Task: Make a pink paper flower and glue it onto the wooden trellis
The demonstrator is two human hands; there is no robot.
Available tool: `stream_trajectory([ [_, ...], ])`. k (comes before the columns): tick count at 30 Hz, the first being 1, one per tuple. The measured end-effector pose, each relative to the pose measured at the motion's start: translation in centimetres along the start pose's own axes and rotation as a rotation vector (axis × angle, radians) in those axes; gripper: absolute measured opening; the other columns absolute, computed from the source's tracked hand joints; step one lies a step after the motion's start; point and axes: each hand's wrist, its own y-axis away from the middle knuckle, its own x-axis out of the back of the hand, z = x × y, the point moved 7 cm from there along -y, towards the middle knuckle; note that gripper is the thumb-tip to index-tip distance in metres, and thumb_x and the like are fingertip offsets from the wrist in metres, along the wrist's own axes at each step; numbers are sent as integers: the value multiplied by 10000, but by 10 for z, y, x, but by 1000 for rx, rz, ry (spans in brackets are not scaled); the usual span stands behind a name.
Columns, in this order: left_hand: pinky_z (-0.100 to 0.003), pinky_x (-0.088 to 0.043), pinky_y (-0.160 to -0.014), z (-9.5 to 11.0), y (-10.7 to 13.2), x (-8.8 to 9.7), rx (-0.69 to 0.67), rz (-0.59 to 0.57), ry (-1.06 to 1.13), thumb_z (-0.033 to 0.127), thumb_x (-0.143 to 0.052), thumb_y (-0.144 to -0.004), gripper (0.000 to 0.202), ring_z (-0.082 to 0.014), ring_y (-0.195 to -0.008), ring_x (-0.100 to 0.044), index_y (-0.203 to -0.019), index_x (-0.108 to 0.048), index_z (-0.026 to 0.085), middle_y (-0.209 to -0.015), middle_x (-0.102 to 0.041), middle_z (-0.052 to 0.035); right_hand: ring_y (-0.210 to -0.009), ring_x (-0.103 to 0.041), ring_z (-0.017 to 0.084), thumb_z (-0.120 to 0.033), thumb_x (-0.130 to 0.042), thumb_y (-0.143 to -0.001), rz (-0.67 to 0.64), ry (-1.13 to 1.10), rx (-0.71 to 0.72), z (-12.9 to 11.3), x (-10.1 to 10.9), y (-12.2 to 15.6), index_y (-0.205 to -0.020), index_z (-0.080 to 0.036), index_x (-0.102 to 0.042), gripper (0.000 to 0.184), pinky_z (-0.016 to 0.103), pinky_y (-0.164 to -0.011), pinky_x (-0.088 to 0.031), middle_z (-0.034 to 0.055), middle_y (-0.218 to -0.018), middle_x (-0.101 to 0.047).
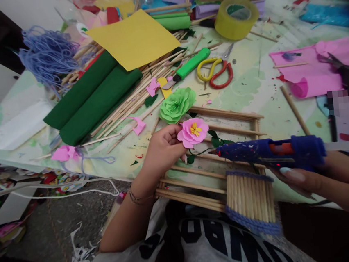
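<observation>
Pinched in the fingers of my left hand (pixel 168 146) is a pink paper flower (pixel 193 132) with a yellow centre. Dark green leaves (pixel 214 139) and a thin stem show beside it. My right hand (pixel 309 180) grips a blue hot glue gun (pixel 272 150), its nozzle pointing left, close to the stem. I cannot tell whether the nozzle touches it. Underneath lies a frame of wooden sticks (pixel 196 170). A panel of short sticks bound with blue yarn (pixel 250 200) sits at its near side. A green paper flower (pixel 178 104) rests just beyond my left hand.
Beyond the frame lie scissors (pixel 215 71), a green utility knife (pixel 192 63) and loose sticks (pixel 134 100). Dark green paper rolls (pixel 97 103), a yellow sheet (pixel 135 40), blue yarn (pixel 45 57) and a tape roll (pixel 236 18) are farther back. Pink paper (pixel 310 68) lies right; a white cable (pixel 60 194) hangs left.
</observation>
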Motion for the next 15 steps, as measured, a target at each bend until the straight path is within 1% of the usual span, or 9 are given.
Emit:
stream_trajectory([
  [2, -158, -424, -358, -1, 0, -1, 3, -7, -17, 109, -705, -538, 201, -54, -424, -491, -716, -617, 136, -598, -603, 34, -984, -701, 340, -534, -659, -764, 64, -70, -47, 1, 3, 4, -955, -363, -780, 283, 407, -931, -562, -15, -798, -770],
  [5, -150, -423, -361, 0, 1, -2, 4, -17, -58, 99, -692, -545, 206, -50, -428, -484, -736, -626, 136, -591, -592, 43, -1039, -679, 368, -563, -715, -684, 198, -164, -156, 6, 8, 13, -901, -338, -794, 323, 423, -978, -527, 7, -907, -783],
  [8, -149, -423, -363, 1, 2, -2, -10, -12, -102, 105, -686, -558, 212, -52, -439, -489, -760, -631, 135, -615, -602, 35, -1079, -664, 369, -575, -744, -649, 277, -246, -266, 17, 9, 26, -981, -338, -778, 409, 404, -958, -534, 9, -1018, -772],
  [10, -154, -428, -368, 1, 2, -1, -22, -9, -137, 108, -680, -573, 212, -56, -444, -496, -778, -634, 136, -633, -610, 28, -1034, -687, 358, -553, -740, -679, 286, -299, -283, 24, 9, 32, -1075, -367, -745, 437, 391, -881, -578, -9, -1032, -769],
  [12, -159, -432, -376, 0, 3, -1, -31, -9, -175, 109, -676, -590, 206, -58, -446, -500, -791, -637, 139, -641, -612, 24, -1002, -698, 353, -515, -718, -726, 262, -337, -271, 28, 9, 36, -1144, -390, -710, 436, 380, -814, -609, -27, -1061, -761],
  [15, -160, -424, -385, -2, 3, 0, -48, -13, -212, 107, -667, -605, 199, -59, -450, -500, -798, -638, 146, -645, -609, 25, -1016, -687, 350, -492, -648, -795, 214, -363, -287, 32, 5, 38, -1229, -382, -661, 448, 342, -762, -631, -24, -1129, -734],
])
